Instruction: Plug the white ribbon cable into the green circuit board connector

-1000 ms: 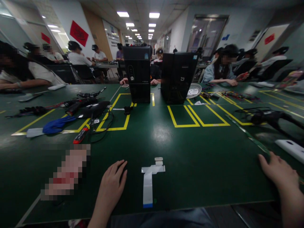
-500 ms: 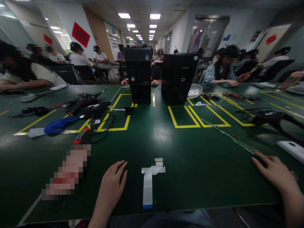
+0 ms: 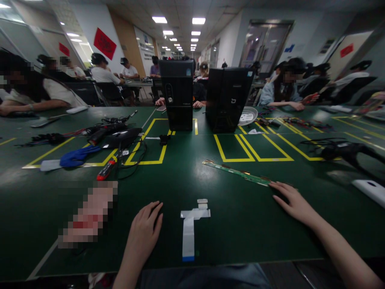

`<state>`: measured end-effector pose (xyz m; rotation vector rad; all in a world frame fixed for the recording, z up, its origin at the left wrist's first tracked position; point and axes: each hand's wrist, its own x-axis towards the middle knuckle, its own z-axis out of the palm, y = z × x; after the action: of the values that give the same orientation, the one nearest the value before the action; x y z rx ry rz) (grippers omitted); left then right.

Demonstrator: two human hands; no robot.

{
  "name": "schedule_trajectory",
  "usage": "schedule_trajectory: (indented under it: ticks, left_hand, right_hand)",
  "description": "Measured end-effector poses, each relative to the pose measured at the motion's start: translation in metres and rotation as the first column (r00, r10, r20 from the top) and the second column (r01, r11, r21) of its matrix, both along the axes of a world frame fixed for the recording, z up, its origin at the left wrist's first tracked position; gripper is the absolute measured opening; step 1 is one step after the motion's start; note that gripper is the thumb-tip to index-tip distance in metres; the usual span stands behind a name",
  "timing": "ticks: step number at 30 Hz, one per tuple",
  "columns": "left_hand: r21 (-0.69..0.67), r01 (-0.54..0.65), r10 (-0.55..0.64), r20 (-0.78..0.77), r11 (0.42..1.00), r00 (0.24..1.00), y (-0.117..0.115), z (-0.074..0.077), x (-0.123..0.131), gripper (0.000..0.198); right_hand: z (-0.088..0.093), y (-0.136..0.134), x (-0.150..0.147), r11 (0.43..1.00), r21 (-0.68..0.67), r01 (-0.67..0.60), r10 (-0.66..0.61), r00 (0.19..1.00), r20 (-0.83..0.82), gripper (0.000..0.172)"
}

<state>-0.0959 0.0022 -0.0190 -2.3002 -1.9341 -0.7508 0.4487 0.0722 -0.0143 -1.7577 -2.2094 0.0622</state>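
My left hand (image 3: 146,224) rests on the green table (image 3: 228,233), palm down with its fingers loosely extended and nothing in them. Just right of it lies a white flat ribbon cable (image 3: 188,237), T-shaped, with a blue end toward me and a connector at the far end. My right hand (image 3: 290,200) has its fingers over the near end of a long, narrow green circuit board (image 3: 240,174). The board slants away to the left, beyond the cable. Its right tip is partly hidden by my fingers.
Two black computer towers (image 3: 179,96) (image 3: 228,100) stand at the back. At left lie a red-handled screwdriver (image 3: 106,170), a blue glove (image 3: 78,155) and black cables. A white device (image 3: 369,192) and black stand-like part (image 3: 355,150) lie right. Other people sit around.
My right hand has moved left, bringing the circuit board along and turning it to lie more crosswise. My left hand and the ribbon cable have stayed in place.
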Motion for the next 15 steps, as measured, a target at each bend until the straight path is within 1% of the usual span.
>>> schedule_trajectory:
  ticks: [3, 8, 11, 15]
  left_hand:
    - [0.005, -0.005, 0.005, 0.001, 1.0, 1.0, 0.0, 0.0, 0.0, 0.037]
    - [0.012, 0.011, -0.011, -0.014, 1.0, 1.0, 0.001, 0.0, 0.0, 0.037]
    - [0.021, 0.013, -0.012, -0.012, 1.0, 1.0, 0.001, 0.0, 0.001, 0.036]
    - [0.022, 0.006, -0.005, -0.004, 1.0, 1.0, 0.001, 0.001, 0.0, 0.036]
  right_hand:
    - [0.007, 0.011, -0.053, 0.989, -0.029, -0.147, 0.147, 0.989, -0.011, 0.053]
    - [0.013, 0.016, -0.137, 0.931, -0.037, -0.363, 0.363, 0.932, 0.015, 0.046]
    - [0.014, 0.01, -0.172, 0.897, -0.027, -0.441, 0.442, 0.896, 0.036, 0.045]
    - [0.016, 0.002, -0.2, 0.883, -0.025, -0.468, 0.469, 0.882, 0.04, 0.045]
